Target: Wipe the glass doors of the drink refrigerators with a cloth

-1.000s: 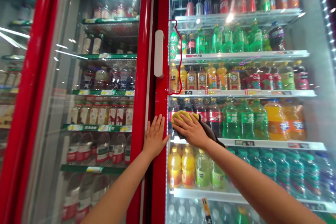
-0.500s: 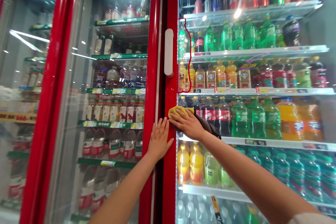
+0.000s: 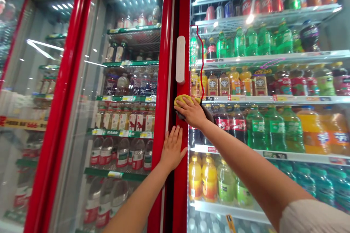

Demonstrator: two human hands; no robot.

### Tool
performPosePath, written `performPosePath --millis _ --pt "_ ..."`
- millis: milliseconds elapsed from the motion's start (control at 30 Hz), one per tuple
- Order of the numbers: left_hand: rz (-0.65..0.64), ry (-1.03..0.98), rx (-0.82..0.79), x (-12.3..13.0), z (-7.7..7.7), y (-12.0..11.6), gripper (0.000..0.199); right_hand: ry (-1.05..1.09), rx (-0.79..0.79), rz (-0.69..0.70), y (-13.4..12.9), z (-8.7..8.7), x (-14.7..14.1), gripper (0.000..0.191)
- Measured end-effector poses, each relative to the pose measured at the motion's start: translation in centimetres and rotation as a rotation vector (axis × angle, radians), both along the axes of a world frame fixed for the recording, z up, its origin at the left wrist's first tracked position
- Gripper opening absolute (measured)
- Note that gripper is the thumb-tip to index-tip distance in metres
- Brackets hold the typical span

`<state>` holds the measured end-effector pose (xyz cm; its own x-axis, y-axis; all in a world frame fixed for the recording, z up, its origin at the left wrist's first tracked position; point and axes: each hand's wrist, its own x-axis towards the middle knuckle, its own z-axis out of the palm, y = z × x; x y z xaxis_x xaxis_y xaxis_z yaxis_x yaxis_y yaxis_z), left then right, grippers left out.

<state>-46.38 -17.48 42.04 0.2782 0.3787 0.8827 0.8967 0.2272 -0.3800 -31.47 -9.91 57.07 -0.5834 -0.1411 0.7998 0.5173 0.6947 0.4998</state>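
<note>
My right hand (image 3: pixel 190 111) presses a cloth (image 3: pixel 187 99), yellow on one side and dark grey on the other, against the red door frame (image 3: pixel 182 189) just below the white handle (image 3: pixel 180 60). The grey part of the cloth hangs out beneath my palm toward the glass. Lower and to the left, my left hand (image 3: pixel 172 148) lies flat with its fingers stretched upward, across the gap between two cooler doors. It holds nothing.
Behind the right glass stand shelves of drinks, among them green bottles (image 3: pixel 257 127) and cola bottles (image 3: pixel 237 122). Another glass-door cooler with a red frame (image 3: pixel 165 43) and green-edged shelves (image 3: pixel 117 176) is on the left. A red line is drawn on the right glass.
My right hand has slid the cloth up the red frame, closer to the handle. My left hand stays flat low on the frame. The whole view has shifted slightly right and down.
</note>
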Motion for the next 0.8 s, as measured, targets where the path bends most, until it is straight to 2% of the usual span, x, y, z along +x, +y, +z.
performPosePath --millis 133,200,267,400,467,500,567,700,767,800 --pt "-0.013 -0.005 0.015 1.2 2.0 1.3 0.069 0.065 -0.037 -0.050 -0.8 3.6 -0.6 0.056" --pt "-0.022 -0.011 0.022 1.9 2.8 1.7 0.067 0.104 -0.041 -0.048 -0.9 4.5 -0.5 0.062" --pt "-0.025 -0.021 0.031 2.2 3.0 1.8 0.069 0.188 -0.065 -0.041 -0.6 3.9 0.2 0.065" --pt "-0.023 0.002 0.026 1.7 2.3 0.8 0.077 0.433 -0.157 -0.061 0.6 -0.3 1.9 0.065" --pt "-0.024 0.019 0.012 1.3 2.2 0.4 0.078 0.404 -0.140 -0.054 1.1 -1.8 2.4 0.065" --pt "-0.024 0.022 0.008 1.2 2.3 0.3 0.077 0.360 -0.122 -0.046 1.2 -1.9 2.6 0.065" --pt "-0.027 0.022 0.008 1.4 2.9 0.5 0.075 0.256 -0.084 -0.035 1.5 -1.0 2.9 0.065" --pt "-0.046 0.006 0.013 3.1 4.9 1.7 0.072 0.164 -0.041 -0.057 2.0 2.7 4.4 0.065" --pt "-0.060 -0.009 0.019 4.0 5.7 2.2 0.073 0.232 -0.049 -0.078 2.4 3.0 5.5 0.065" --pt "-0.066 -0.016 0.025 4.4 5.9 2.4 0.073 0.286 -0.059 -0.090 2.6 2.5 6.0 0.064"
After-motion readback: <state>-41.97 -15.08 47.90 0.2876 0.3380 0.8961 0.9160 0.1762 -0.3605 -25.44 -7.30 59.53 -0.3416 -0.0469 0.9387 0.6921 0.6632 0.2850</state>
